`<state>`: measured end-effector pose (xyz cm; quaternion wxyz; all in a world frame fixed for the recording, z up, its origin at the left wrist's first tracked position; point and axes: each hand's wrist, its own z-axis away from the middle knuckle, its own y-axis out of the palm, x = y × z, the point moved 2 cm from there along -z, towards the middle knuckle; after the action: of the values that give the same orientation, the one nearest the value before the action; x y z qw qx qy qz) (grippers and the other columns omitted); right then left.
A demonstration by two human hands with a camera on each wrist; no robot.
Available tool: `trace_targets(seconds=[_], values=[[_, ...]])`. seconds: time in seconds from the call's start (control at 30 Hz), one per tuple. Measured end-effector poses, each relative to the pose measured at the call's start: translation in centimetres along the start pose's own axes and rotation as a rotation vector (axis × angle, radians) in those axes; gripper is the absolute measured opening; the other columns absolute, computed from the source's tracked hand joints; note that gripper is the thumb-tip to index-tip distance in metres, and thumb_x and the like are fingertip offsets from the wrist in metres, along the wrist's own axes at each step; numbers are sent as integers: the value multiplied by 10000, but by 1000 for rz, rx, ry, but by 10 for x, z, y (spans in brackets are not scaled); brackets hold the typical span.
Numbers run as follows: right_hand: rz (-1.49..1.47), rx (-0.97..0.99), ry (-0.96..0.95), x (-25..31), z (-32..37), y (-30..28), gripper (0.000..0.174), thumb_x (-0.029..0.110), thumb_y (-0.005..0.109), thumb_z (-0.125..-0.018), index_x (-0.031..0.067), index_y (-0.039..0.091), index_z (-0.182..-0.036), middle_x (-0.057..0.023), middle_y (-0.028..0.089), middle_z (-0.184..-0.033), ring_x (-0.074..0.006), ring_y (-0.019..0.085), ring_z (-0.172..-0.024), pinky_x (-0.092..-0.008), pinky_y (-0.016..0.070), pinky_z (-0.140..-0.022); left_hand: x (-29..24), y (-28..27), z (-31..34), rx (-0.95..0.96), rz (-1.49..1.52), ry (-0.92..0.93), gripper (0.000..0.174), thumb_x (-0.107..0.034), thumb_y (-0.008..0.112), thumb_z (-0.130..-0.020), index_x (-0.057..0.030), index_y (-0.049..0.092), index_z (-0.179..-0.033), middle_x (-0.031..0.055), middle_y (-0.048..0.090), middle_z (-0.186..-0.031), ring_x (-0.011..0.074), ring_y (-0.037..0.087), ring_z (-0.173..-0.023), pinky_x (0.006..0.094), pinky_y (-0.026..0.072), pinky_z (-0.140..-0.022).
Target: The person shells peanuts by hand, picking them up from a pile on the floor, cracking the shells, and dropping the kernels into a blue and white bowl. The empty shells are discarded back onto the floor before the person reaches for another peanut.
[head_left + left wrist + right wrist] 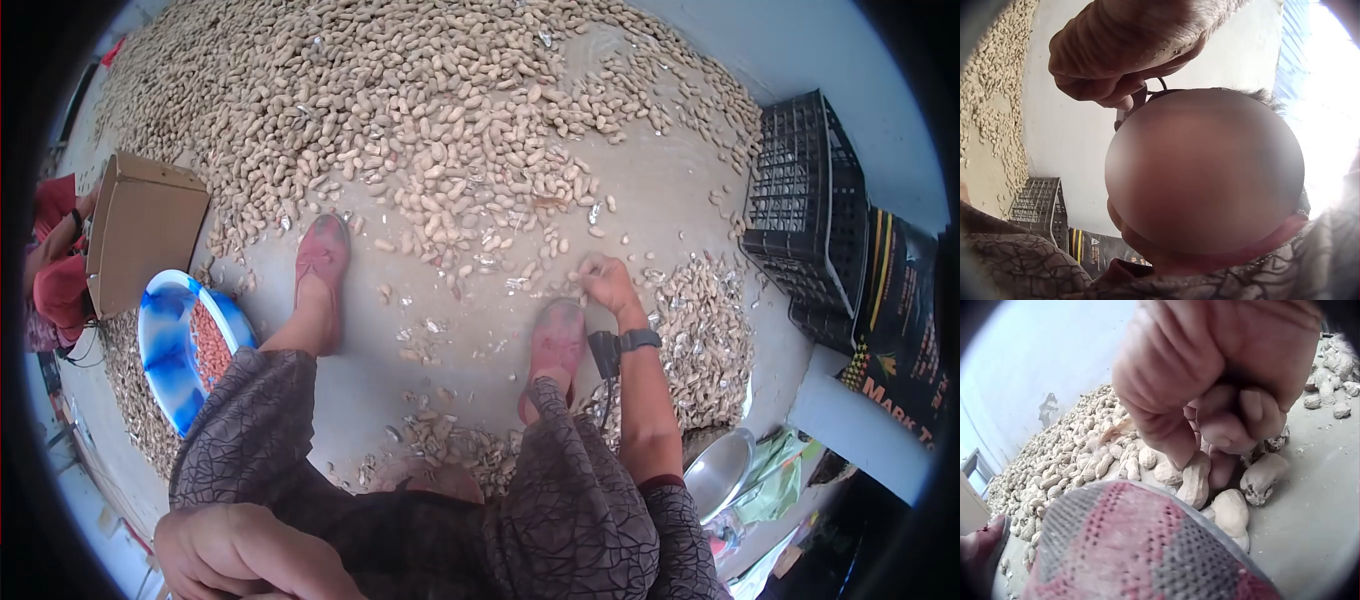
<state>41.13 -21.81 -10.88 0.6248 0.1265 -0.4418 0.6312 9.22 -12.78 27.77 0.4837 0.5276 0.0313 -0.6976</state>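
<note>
White light glares beside a blue striped panel in a room with a smooth grey floor; a pale wall bears a ragged dark patch.

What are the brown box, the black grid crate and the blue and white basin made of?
Brown box: probably cardboard, matte, with flat panels and straight edges.
Black grid crate: likely moulded plastic, dull, with regular openings.
Blue and white basin: perhaps plastic, smooth with blurred colour patches, though enamelled metal is possible.
</note>
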Motion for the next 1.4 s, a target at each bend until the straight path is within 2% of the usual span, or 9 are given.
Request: trace_targets(seconds=[0.27,0.37,0.47,0.63,0.83,1.07,1.13,1.33,1.4], values=[[127,266,-38,-11,17,6,25,36,614,-691,15,627,-697,-27,581,-580,-101,511,-520,-253,428,-491,0,0,1,-26,-49,-34,215,-158,449,-880,57,466,-866,55,474,-570,42,390,-382,139,305,-349],[18,324,108,-13,20,4,77,64,613,-711,-1,640,-743,-17,604,-638,-82,513,-541,-230,426,-519,1,-2,3,-27,-55,-39,207,-152,446,-881,54,467,-873,51,468,-565,43,378,-377,145,299,-347],[50,285,254,-10,19,-6,87,49,569,-723,-4,637,-738,-31,606,-635,-102,532,-552,-243,440,-545,1,-4,4,-39,-30,-27,199,-150,439,-885,47,469,-880,47,465,-564,42,361,-372,151,291,-345],[81,-35,-23,-7,5,-24,99,48,509,-753,19,592,-708,-37,565,-590,-100,513,-514,-243,420,-497,1,-10,7,-72,-39,-46,194,-145,428,-889,44,469,-880,47,464,-564,41,347,-369,153,285,-347],[104,-257,-79,-7,-18,-35,69,80,549,-709,22,583,-722,-65,575,-607,-123,514,-554,-265,423,-546,1,-19,11,-61,-49,-53,195,-145,423,-892,45,468,-880,45,459,-553,40,341,-364,150,282,-347],[61,-216,-188,21,-31,4,173,127,636,-683,14,567,-795,-116,580,-683,-165,550,-640,-299,439,-605,0,-27,15,-71,-18,-53,208,-166,432,-895,39,469,-882,38,460,-540,39,335,-356,151,276,-343],[304,-193,-94,29,-33,15,178,106,643,-695,17,542,-811,-79,574,-775,-157,540,-748,-293,440,-672,1,-28,15,-62,-24,-27,211,-169,430,-895,39,468,-883,38,463,-540,39,335,-354,151,275,-341],[423,-157,-176,45,-27,27,204,143,635,-662,14,542,-790,-178,587,-732,-316,567,-707,-373,449,-651,0,-30,16,-59,-11,-24,215,-171,431,-895,42,466,-889,39,471,-538,37,340,-354,146,271,-335],[442,-153,-207,46,-22,26,180,134,625,-660,13,546,-766,-168,582,-698,-291,567,-674,-359,449,-632,1,-30,15,-60,-4,-29,214,-169,430,-895,42,465,-892,38,471,-537,35,341,-355,145,269,-334]])
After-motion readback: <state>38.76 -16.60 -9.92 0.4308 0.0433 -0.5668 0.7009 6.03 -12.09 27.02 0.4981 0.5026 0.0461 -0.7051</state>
